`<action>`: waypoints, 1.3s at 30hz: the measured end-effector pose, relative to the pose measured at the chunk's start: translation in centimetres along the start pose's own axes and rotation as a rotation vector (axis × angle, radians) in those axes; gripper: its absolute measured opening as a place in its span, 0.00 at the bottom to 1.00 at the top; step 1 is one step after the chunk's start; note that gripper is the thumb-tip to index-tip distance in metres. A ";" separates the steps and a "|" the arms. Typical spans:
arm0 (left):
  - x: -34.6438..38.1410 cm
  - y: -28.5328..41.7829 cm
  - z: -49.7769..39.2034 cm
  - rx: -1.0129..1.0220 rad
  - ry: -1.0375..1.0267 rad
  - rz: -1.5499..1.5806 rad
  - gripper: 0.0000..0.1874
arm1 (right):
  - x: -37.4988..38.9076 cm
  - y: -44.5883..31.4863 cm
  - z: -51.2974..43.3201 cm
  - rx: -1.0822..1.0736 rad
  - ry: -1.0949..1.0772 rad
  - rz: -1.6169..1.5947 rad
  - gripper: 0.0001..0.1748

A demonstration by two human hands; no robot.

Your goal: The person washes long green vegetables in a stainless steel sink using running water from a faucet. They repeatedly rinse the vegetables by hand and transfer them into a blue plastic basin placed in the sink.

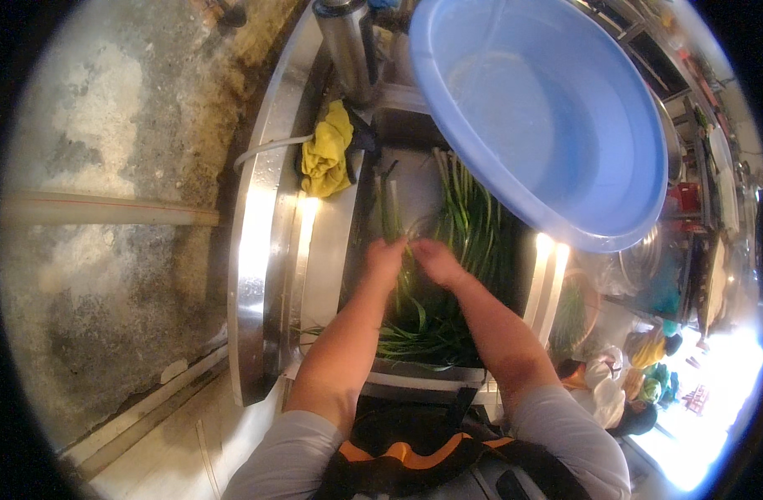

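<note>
In the middle of a stainless steel sink, my left hand is closed around a few green onion stalks, their pale ends pointing away from me. My right hand is close beside it, near the same stalks; whether its fingers grip them is not clear. A larger bunch of green onions lies along the sink's right side. More long green leaves are heaped at the near end, below my wrists.
A big blue plastic basin overhangs the sink's far right corner. A yellow cloth and a pale hose lie on the left ledge, near a steel cylinder. A basket of greens stands at right; people are beyond.
</note>
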State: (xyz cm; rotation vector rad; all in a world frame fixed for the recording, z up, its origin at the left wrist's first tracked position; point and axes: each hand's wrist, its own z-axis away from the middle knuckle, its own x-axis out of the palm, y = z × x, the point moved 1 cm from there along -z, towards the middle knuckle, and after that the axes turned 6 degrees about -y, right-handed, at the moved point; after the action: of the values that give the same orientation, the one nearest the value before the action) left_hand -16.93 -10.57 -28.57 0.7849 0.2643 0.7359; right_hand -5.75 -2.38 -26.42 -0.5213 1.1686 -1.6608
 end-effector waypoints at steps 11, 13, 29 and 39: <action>0.5 3.2 2.8 -0.158 -0.016 -0.061 0.29 | 2.8 0.7 0.9 -0.051 0.334 0.290 0.11; 0.3 3.4 2.7 -0.101 -0.015 -0.352 0.31 | 3.4 0.4 1.4 -0.117 0.301 0.342 0.09; 1.4 1.0 2.3 0.157 -0.361 -0.733 0.22 | -2.3 -1.4 -7.4 0.210 0.246 0.214 0.28; 0.9 1.9 2.3 0.220 0.191 -0.692 0.19 | -4.8 -2.3 -6.0 0.022 0.930 0.733 0.24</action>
State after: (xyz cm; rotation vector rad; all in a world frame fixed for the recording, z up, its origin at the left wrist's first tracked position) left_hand -16.18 -10.32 -25.56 0.7625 0.7554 0.1240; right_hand -9.51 4.70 -26.14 0.7296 1.7045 -1.2326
